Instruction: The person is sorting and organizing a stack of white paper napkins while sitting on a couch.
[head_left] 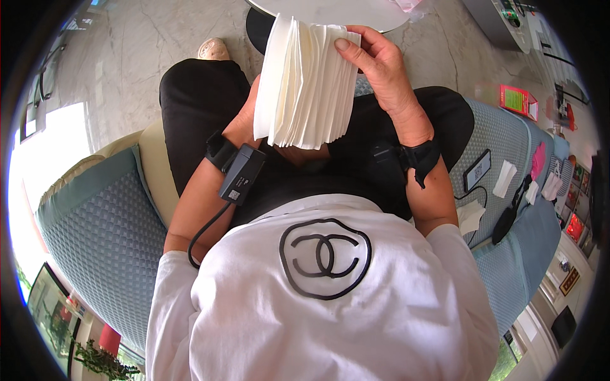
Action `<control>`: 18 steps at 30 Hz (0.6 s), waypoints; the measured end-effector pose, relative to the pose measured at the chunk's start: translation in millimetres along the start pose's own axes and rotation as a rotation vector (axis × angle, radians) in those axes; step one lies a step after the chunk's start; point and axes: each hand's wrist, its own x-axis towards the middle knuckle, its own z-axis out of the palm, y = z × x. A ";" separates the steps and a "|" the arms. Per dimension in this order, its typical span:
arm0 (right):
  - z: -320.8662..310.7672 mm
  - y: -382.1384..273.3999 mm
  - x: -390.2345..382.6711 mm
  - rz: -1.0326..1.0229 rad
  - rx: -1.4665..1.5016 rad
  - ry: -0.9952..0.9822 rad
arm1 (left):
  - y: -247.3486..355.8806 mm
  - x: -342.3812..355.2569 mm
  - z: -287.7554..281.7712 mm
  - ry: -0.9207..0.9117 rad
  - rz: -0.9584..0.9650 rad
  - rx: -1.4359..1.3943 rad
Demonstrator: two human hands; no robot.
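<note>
R hand [380, 62] pinching wht sheet stack [310, 89], L hand [250, 109] partly behind

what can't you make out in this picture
All in the head view:
- Left hand: mostly hidden behind the stack of white paper sheets, so its grip is unclear.
- Right hand: fingertips hidden behind the stack; only the thumb shows in front.
- Sheet count: edges overlap too closely.
- Round table: far side cut off by the top edge.
- Phone: screen details too small.
</note>
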 end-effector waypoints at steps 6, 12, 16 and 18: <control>5.3 -8.1 -2.8 -0.045 -0.098 0.020 | 7.7 1.4 13.4 0.091 -0.024 0.108; 8.4 -1.3 -2.3 -0.227 -0.170 -0.125 | 16.9 -2.0 37.3 0.206 0.045 0.291; 7.2 -0.4 -0.8 -0.164 -0.168 -0.030 | 14.4 0.7 33.2 0.193 0.029 0.282; 4.1 0.9 0.6 -0.098 -0.155 0.026 | 15.1 0.0 34.4 0.204 0.006 0.290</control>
